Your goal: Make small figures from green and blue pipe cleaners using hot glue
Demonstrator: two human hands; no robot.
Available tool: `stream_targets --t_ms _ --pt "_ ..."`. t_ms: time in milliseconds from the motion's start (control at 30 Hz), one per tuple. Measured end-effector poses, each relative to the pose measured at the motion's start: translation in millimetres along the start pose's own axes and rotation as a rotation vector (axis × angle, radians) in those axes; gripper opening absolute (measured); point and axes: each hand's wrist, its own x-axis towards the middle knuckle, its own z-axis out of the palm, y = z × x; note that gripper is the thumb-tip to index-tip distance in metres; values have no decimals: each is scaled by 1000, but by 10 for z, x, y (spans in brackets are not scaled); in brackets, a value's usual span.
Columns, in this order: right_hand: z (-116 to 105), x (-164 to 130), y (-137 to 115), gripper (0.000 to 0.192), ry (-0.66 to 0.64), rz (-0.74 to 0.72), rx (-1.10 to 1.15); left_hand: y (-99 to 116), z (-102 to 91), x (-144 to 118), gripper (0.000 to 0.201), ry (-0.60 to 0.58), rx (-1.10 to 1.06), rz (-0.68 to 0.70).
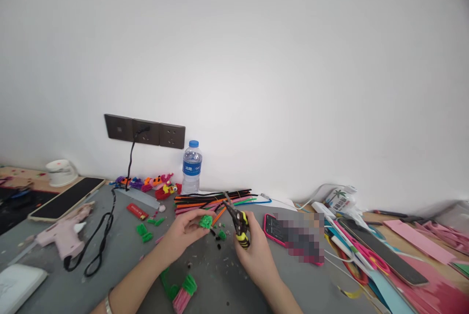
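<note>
Green tuft (205, 221) pinched in left hand (183, 231) fingers, cutters (238, 223) gripped in right hand (254, 250); best trimmed close, over grey surface (220, 275).

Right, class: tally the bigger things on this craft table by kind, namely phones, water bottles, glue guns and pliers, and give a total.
Phones: 3, black, pink-cased, and one at right
Water bottle: 1
Glue gun: 1
Pliers: 1, in the right hand
Total: 6
</note>
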Motion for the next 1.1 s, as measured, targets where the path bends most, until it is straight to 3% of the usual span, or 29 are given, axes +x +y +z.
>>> stream_targets --t_ms 167,333,500,933,1100 --pt "24 -13 29 35 -73 14 -177 -3 -24 -23 31 118 68 80" --pt "-16 3 12 34 -89 11 -236 -17 -27 -26 22 143 44 62" --pt "-95 23 -8 35 -99 -42 -373 -80 -61 11 33 184 71 29" --pt "-101 19 -34 35 -189 -63 -409 -32 -65 -16 36 108 140 37" --pt "-97 12 -40 33 -195 -59 -378 -43 -60 -21 32 130 97 27"
